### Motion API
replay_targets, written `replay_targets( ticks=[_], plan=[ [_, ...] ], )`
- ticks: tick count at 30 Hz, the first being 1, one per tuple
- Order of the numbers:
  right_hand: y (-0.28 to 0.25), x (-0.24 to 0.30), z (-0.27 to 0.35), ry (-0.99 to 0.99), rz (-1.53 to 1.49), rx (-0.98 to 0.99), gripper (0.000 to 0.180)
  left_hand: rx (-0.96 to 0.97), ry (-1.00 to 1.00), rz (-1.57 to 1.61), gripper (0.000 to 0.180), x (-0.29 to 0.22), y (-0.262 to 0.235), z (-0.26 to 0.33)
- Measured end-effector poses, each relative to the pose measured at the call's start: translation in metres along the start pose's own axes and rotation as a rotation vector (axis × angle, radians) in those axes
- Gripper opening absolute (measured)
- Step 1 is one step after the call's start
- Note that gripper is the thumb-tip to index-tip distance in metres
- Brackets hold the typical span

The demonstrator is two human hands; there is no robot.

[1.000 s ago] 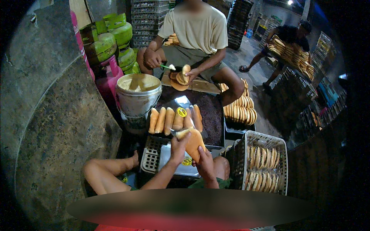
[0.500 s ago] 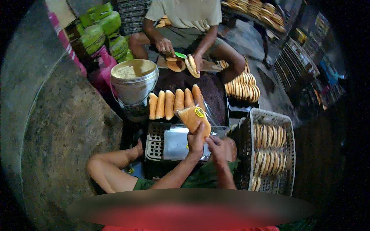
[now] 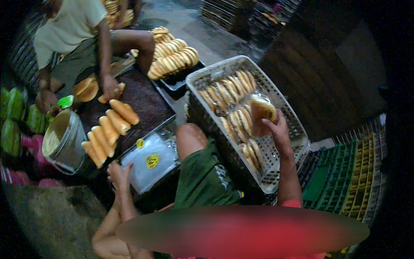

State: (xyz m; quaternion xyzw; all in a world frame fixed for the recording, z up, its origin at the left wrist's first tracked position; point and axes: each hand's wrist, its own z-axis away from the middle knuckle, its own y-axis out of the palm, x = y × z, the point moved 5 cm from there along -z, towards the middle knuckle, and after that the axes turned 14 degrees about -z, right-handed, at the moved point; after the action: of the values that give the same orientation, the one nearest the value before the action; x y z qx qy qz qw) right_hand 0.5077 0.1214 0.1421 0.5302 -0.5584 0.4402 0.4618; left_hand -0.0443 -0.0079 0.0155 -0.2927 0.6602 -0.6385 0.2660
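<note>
My right hand grips a bread bun in a clear bag with a yellow label, over the plastic crate on the right. Rows of bagged buns stand on edge inside that crate. My left hand is at the near left edge of a stack of clear plastic bags with yellow printing, fingers apart and nothing held. Several long unwrapped buns lie side by side just beyond it, at the edge of a tray of dark brown filling.
Across the tray a co-worker sits with a green spatula near a pail of cream. More buns fill a black tray beyond. Green gas cylinders stand at left, green and yellow crates at right.
My view has turned to the right. The bagged bun has gone from between both hands to the crate in my right hand. My left hand has let go and moved beside the bags.
</note>
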Motion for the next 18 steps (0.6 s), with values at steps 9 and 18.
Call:
replay_targets(
  ticks=[9, 18],
  plan=[
    [-0.058, -0.112, 0.086, 0.46, 0.928, -0.107, 0.05, -0.149, 0.281, 0.056, 0.016, 0.041, 0.048, -0.024],
    [0.305, -0.051, -0.004, -0.169, 0.327, 0.433, 0.028, 0.203, -0.205, 1.649, 0.032, 0.085, 0.037, -0.016]
  ],
)
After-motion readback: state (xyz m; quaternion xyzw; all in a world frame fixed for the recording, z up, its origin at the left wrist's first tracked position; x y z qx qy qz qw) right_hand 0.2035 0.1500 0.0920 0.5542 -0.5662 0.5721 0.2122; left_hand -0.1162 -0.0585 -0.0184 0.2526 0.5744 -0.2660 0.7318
